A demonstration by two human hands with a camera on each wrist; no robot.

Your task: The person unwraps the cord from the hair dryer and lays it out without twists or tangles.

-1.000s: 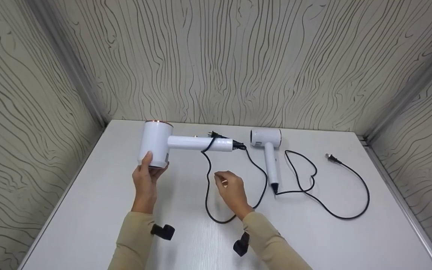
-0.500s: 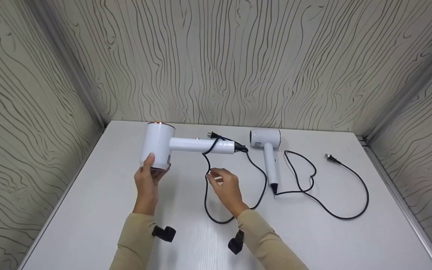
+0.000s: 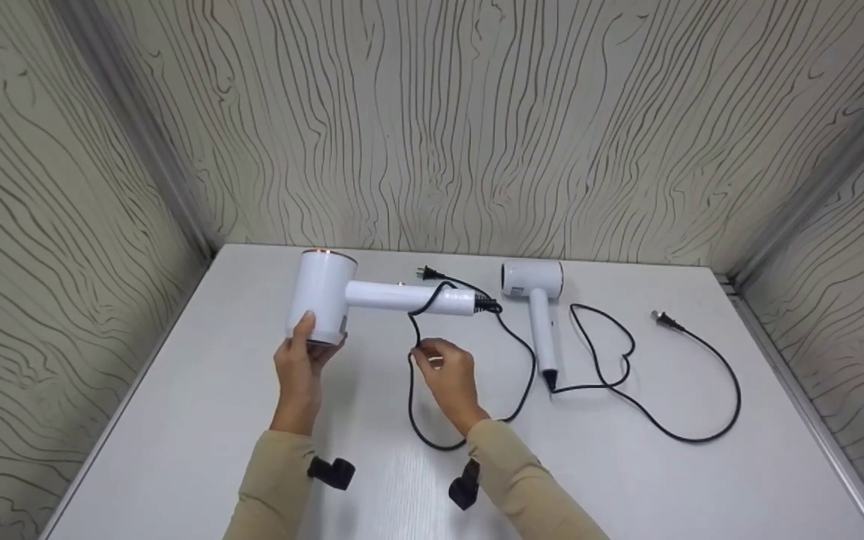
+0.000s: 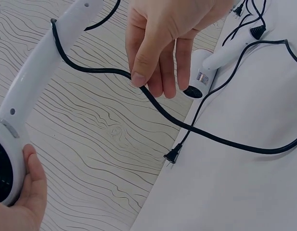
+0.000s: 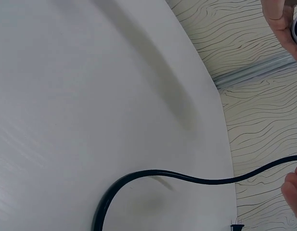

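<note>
A white hair dryer [image 3: 322,289] is raised off the table on the left, its handle pointing right. My left hand [image 3: 298,379] grips the lower end of its barrel, thumb on the near side. The black cord [image 3: 411,397] leaves the handle's end, loops toward me, and passes around the handle. Between thumb and fingertips, my right hand [image 3: 451,375] pinches this cord just below the handle. The left wrist view shows that pinch on the cord [image 4: 167,115] closely. In the right wrist view, only a few right-hand fingers [image 5: 293,190] show at the edge.
A second white hair dryer [image 3: 543,322] lies on the white table [image 3: 372,487] to the right, its cord [image 3: 736,390] curling away to a plug [image 3: 668,319]. The held dryer's plug [image 3: 429,273] is behind its handle. Patterned walls [image 3: 432,135] enclose the table.
My right hand has moved left to the cord, and its fingertips have closed on it. The left hand and the held dryer have shifted slightly right and toward me.
</note>
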